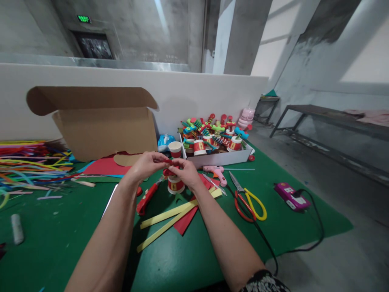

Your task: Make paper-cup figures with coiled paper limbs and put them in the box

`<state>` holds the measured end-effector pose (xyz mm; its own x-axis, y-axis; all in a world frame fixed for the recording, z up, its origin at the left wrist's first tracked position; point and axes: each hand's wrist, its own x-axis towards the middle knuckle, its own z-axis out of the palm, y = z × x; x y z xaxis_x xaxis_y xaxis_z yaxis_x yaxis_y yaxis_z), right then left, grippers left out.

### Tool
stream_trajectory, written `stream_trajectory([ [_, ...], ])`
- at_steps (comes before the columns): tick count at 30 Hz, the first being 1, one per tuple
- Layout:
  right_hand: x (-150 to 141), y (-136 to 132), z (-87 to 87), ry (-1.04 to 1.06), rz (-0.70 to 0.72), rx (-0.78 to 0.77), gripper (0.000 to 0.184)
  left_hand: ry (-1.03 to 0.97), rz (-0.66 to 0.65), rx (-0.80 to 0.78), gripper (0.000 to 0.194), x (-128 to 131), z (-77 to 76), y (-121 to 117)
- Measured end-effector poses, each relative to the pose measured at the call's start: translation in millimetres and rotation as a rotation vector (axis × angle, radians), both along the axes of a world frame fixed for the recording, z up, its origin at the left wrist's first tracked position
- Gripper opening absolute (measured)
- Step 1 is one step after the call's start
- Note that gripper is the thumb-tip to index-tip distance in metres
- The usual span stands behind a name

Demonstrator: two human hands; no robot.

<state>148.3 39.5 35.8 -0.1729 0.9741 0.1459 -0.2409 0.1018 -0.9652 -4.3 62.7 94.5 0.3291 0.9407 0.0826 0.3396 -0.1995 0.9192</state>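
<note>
My left hand (148,164) and my right hand (187,172) meet over the green mat, both pinched on a small red paper piece (168,162) held between them. Just below the fingers stands a red-and-white paper cup (175,185), partly hidden by my right hand. A second paper cup (175,149) stands upright behind the hands. Yellow paper strips (170,217) and a red paper sheet (186,221) lie under my right forearm. A red utility knife (147,198) rests beside my left wrist.
A white tray (223,158) full of finished colourful cup crafts sits behind. A pink glue gun (215,171), scissors (247,200), a purple power strip (291,196) with a black cable lie right. An open cardboard box (106,125) and coloured strips (27,162) are left.
</note>
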Motion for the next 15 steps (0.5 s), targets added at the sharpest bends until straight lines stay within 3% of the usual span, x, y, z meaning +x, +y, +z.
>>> stream_trajectory([
  [7, -0.6, 1.9, -3.7, -0.011, -0.011, -0.009, 0.033, 0.018, -0.013, -0.010, 0.021, -0.6, 0.0, 0.2],
  [10, -1.6, 6.5, -5.8, 0.024, -0.086, -0.011, 0.032, -0.027, 0.010, 0.020, 0.023, 1.9, -1.8, 1.3],
  [15, 0.5, 10.4, -3.8, 0.103, -0.122, -0.037, 0.035, -0.185, 0.027, 0.077, 0.045, 3.1, -4.2, 2.8],
])
